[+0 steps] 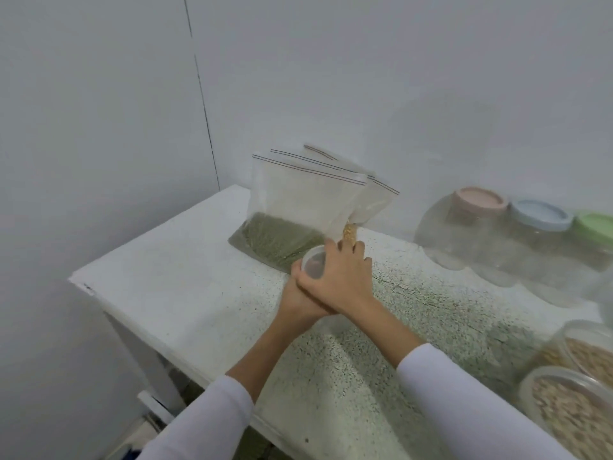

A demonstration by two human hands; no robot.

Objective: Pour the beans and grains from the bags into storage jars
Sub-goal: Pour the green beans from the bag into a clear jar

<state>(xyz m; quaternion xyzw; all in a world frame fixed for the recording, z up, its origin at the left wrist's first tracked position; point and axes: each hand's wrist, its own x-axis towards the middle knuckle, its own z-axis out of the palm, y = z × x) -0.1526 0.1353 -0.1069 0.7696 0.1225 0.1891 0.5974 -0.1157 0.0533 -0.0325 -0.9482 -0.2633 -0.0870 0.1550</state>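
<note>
Both hands meet at the centre of the worktop (pixel 199 293), wrapped round a small clear jar (pixel 313 262). The right hand (pixel 338 277) lies over the left hand (pixel 298 295), fingers curled on the jar. The jar is tipped, its long axis running toward 10 o'clock, open mouth pointing that way. Just beyond it at 11 o'clock stands the bag of green beans (pixel 282 210), upright, more bags (pixel 371 197) behind. Lidded jars (pixel 477 220) sit at 2 o'clock
</note>
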